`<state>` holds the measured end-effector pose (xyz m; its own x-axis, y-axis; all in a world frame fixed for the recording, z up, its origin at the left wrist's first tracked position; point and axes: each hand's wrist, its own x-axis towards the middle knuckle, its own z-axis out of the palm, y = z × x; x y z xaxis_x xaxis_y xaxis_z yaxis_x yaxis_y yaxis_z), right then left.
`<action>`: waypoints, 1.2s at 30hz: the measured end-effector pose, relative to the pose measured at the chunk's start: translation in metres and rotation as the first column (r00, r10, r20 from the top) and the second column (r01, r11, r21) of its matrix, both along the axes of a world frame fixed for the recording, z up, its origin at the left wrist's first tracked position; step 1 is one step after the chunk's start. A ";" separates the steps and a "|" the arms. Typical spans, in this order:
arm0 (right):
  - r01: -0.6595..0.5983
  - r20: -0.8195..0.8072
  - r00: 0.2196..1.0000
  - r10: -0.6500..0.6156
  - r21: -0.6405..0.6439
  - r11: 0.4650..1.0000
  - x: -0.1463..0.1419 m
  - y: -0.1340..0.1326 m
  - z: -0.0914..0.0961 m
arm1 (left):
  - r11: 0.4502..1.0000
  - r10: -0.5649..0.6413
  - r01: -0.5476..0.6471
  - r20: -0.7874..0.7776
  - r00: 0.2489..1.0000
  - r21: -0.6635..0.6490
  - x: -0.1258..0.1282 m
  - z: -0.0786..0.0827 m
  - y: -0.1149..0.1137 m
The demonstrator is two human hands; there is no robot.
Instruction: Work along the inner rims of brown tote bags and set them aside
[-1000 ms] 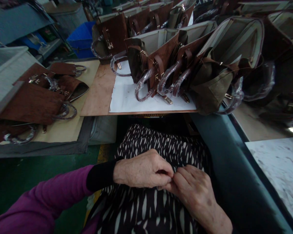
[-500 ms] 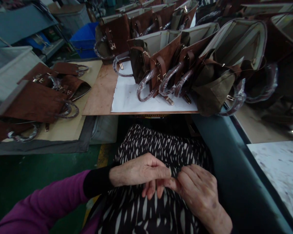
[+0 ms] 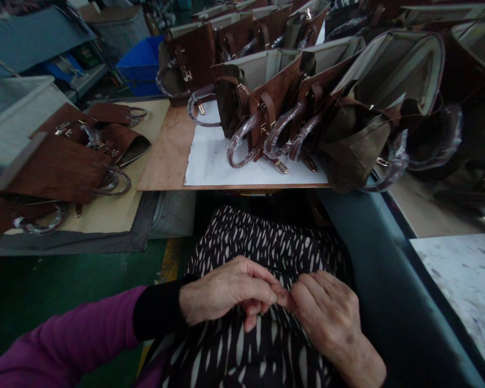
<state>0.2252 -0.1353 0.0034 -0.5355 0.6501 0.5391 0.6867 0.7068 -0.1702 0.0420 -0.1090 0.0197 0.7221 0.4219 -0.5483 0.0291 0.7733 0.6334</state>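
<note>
Above patterned cloth, our narrowly pinched left hand touches our curled right hand; we cannot tell if either holds anything.

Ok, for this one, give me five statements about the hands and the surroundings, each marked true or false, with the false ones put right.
1. The left hand touches the right hand. True.
2. The right hand grips a bag. False: it is beside the left hand, above the patterned cloth, and the bags are apart from it.
3. A white sheet lies beneath some of the bags. True.
4. The left sleeve is green. False: the left sleeve is purple, with a black cuff.
5. Clear plastic wraps several bag handles. True.
</note>
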 end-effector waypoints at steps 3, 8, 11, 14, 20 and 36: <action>0.004 0.014 1.000 -0.004 -0.007 1.000 0.000 -0.001 -0.002 | 0.999 0.011 -0.011 -0.020 1.000 0.039 0.002 0.001 0.000; 0.016 0.007 1.000 -0.016 -0.010 1.000 0.000 -0.001 -0.004 | 0.996 -0.014 0.017 -0.041 0.999 0.088 0.002 0.002 -0.001; 0.024 -0.005 1.000 -0.024 -0.014 1.000 0.001 0.000 -0.002 | 0.995 -0.019 0.021 -0.026 0.999 0.093 0.000 0.003 -0.001; 0.032 -0.013 0.999 -0.032 -0.030 0.999 0.001 0.001 -0.001 | 0.995 -0.017 0.019 -0.020 1.000 0.101 0.000 0.006 -0.001; 0.046 -0.003 0.999 -0.046 -0.032 0.998 -0.002 -0.001 -0.003 | 0.984 -0.017 0.031 -0.082 0.996 0.173 0.000 0.009 0.000; 0.144 -0.018 0.989 -0.146 -0.087 0.986 -0.002 -0.002 -0.011 | 0.510 0.272 0.034 -0.199 0.941 0.859 -0.001 0.011 -0.011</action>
<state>0.2227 -0.1375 -0.0075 -0.4197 0.7640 0.4902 0.7758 0.5822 -0.2432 0.0407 -0.1203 0.0311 0.5103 0.8591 -0.0396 0.2665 -0.1142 0.9570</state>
